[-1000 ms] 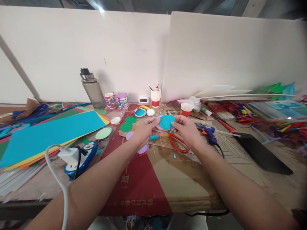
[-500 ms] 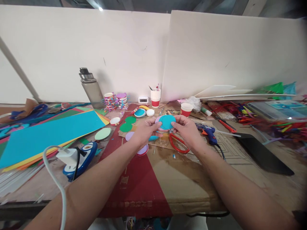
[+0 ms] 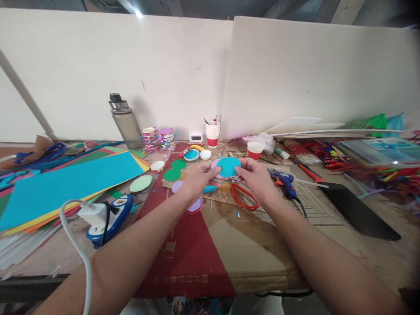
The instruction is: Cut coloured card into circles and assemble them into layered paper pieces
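A teal disc (image 3: 229,166) is held up above the middle of the table (image 3: 249,245), with a pink disc (image 3: 215,164) partly behind it on its left side. The two discs overlap, and the teal one is in front. The left hand (image 3: 197,179) holds them from the left, with its fingers (image 3: 210,168) closed on the pink edge. The right hand (image 3: 257,177) holds from the right, its fingers (image 3: 241,164) pinched on the rim of the teal disc. So the discs sit between the fingertips of both hands, and both hands are closed on them.

Just under the hands, red scissors (image 3: 243,197) lie on the cardboard (image 3: 262,236) that covers the table. Near the left wrist there are a small teal piece (image 3: 209,189) and a lilac disc (image 3: 196,204). Further left lie two green discs (image 3: 175,169) and a pale green disc (image 3: 141,183). To the right of the right hand a blue glue gun (image 3: 286,181) lies. Behind the hands stand a red and white cup (image 3: 254,149) and a stack of cups (image 3: 213,133) near the wall. On the far left of the table lie large sheets of coloured paper (image 3: 65,183), the top one teal, and a grey bottle (image 3: 126,122) stands behind them. A white charger (image 3: 93,214) with its cable is at the near left edge.
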Motion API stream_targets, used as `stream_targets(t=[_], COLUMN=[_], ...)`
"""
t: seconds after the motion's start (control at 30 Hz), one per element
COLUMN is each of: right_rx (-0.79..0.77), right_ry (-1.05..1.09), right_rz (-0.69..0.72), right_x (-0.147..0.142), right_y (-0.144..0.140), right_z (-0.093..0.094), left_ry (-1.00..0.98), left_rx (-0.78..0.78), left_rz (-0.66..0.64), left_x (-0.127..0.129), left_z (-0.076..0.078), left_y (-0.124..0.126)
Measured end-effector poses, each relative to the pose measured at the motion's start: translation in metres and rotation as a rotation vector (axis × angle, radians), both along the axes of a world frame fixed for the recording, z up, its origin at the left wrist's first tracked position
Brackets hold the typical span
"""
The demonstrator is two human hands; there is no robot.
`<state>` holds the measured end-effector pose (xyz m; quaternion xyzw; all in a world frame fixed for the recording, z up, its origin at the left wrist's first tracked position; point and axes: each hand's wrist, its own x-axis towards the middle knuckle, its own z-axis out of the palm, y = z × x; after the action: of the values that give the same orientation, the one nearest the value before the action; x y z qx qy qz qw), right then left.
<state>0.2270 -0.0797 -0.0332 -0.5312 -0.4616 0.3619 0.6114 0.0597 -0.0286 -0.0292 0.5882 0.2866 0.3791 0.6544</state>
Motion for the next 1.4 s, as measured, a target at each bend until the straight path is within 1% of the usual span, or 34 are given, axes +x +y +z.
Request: stream_targets(t=[0.23, 0.47, 0.67, 0.83, 0.97, 1.1, 1.2, 1.3, 1.4], right_rx=[-0.007, -0.009, -0.009, -0.012, -0.005, 0.028, 0.048, 0.037, 0.022], right_ry=[0.008, 0.032, 0.066, 0.042, 0.022, -0.007, -0.023, -0.04, -0.04], right_rz=[-0.01, 0.031, 0.022, 0.025, 0.007, -0.017, -0.032, -0.04, -0.034], right_x=[-0.0005, -0.0016, -0.0013, -0.0003, 0.0002, 0.0016, 0.0025, 0.0026, 0.0023], right_y=[0.0009, 0.0011, 0.0, -0.0002, 0.0006, 0.0024, 0.0023, 0.0014, 0.0014], right_z=[0.0005, 0.0013, 0.0015, 0.001, -0.0002, -0.0023, -0.002, -0.0006, -0.0007], left_ry=[-0.016, -0.015, -0.071, -0.092, -0.074, -0.045, -0.038, -0.026, -0.017], left_rx=[-0.02, -0.026, -0.121, -0.177, -0.153, -0.088, -0.052, -0.039, -0.014], left_rz=[-0.017, -0.022, -0.035, -0.018, -0.042, -0.055, -0.012, 0.051, 0.088], left_x=[0.0004, 0.0016, 0.0012, 0.002, 0.0022, 0.0025, 0.0031, 0.0035, 0.0035], left_z=[-0.001, -0.0022, -0.0014, 0.0001, -0.0017, -0.0019, -0.0008, 0.0, 0.0005], left_y=[-0.0003, -0.0015, -0.0024, -0.0031, -0.0024, -0.0026, -0.0033, -0.0031, -0.0023])
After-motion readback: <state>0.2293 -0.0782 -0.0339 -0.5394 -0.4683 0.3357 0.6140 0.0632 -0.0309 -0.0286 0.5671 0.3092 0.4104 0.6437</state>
